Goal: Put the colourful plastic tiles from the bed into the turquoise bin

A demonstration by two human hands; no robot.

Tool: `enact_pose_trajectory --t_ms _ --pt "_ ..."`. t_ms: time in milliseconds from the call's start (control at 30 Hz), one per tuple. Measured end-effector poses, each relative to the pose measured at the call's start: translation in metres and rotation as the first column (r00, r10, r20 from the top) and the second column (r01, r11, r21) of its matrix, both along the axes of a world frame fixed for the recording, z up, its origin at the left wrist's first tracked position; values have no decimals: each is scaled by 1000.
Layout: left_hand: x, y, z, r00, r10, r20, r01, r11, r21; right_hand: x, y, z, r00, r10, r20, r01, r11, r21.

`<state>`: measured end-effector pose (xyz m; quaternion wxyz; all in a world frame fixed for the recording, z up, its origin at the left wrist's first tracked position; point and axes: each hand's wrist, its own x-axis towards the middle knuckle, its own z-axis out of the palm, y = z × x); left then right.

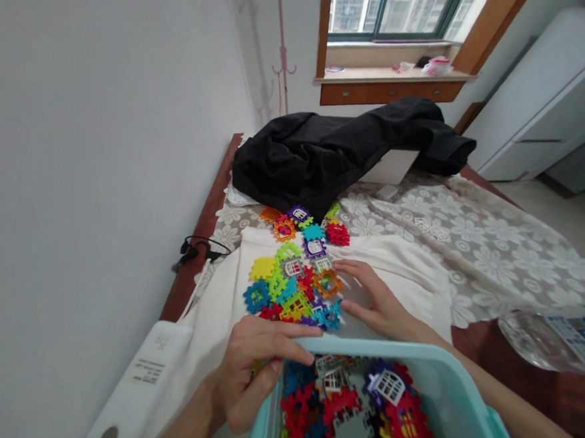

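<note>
My left hand (252, 365) is at the far left corner of the light blue tub (392, 349), fingers bent over the rim and thumb tucked below them. A bit of yellow-green shows between my fingers – I can't tell whether I'm holding it or it lies behind them, nor how firmly I have the rim.

My right hand (381, 303) is spread, thumb and forefinger well apart, just right of the heap of plastic blocks (292, 289). Whether those fingertips touch the nearest pieces I can't make out. The heap lies beyond my left hand on a white cloth (401, 278); its far end meets a black garment (318, 150), which may cover some pieces.

Below and between my hands, more blocks (350, 408) fill the tub, overlapping so much that many are hidden, and the near side is cut off by the view. To the right of my right forearm, a clear bottle (526, 343) runs out of sight – its label is too blurred to read.
</note>
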<state>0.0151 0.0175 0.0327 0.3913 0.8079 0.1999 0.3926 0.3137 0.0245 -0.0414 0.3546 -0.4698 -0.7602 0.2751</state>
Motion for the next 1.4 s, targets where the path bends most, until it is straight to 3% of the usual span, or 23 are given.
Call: enact_pose_trajectory --t_ms 100,200,467,667,900,1000,1167,1400 --pt "0 1 -3 999 -24 31 22 999 40 -5 2 -5 947 114 301 -132 991 39" --pt "-1 1 -6 999 -37 37 36 999 37 -10 1 -6 885 156 438 -188 982 30" --pt "-2 3 -9 997 -61 53 58 996 62 -12 0 -7 890 104 444 -155 985 79" --pt "-2 -1 -4 1000 9 -20 -9 1000 2 -12 1 -7 903 122 413 -150 988 36" --pt "-3 3 -13 998 -44 39 42 997 58 -13 0 -2 886 133 445 -162 986 28" --pt "-3 2 -10 1000 -15 -3 15 1000 22 -14 0 -2 901 100 423 -116 993 12" --pt "-4 -1 -5 999 3 -37 -1 999 37 -15 1 -2 887 124 444 -148 989 21" --pt "-3 0 -6 1000 -2 -23 3 1000 18 -20 -4 -3 903 0 430 -21 999 43"
